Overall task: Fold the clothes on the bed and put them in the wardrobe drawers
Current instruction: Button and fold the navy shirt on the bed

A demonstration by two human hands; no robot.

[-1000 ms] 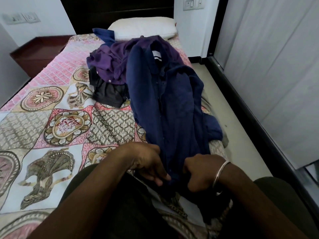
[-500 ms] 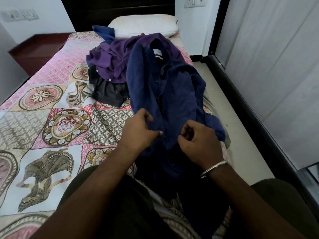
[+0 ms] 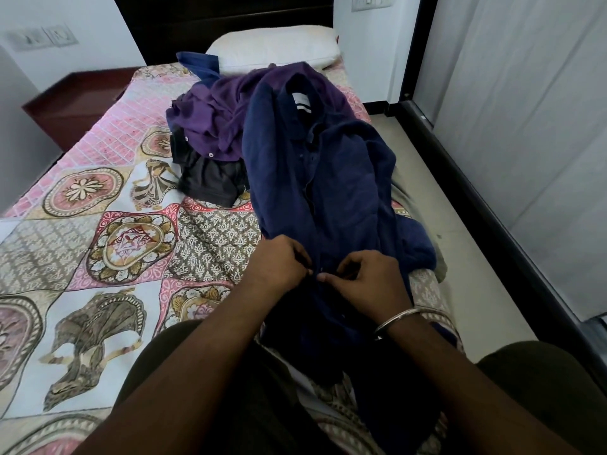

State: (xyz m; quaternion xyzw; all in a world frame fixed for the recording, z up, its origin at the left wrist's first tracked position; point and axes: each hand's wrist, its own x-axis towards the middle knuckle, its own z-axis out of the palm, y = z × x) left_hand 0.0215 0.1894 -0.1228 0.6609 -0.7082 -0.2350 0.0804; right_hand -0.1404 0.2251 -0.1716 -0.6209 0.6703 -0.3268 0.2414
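A navy blue button shirt [image 3: 328,178] lies lengthwise down the right side of the bed [image 3: 98,205], collar towards the pillow, its lower part across my lap. My left hand [image 3: 279,264] and my right hand [image 3: 364,277] meet at the shirt's front placket, each pinching the fabric at one edge. A purple shirt [image 3: 223,116] is heaped behind it, over a black garment [image 3: 210,182]. A blue garment [image 3: 197,64] pokes out by the pillow.
A white pillow [image 3: 272,47] lies at the dark headboard. A brown bedside cabinet [image 3: 75,103] stands at the left. White wardrobe doors [image 3: 525,126] line the right wall beyond a strip of floor [image 3: 460,257].
Both hands have moved up from the shirt's hem near my lap to a spot higher on the placket, and they now sit closer together.
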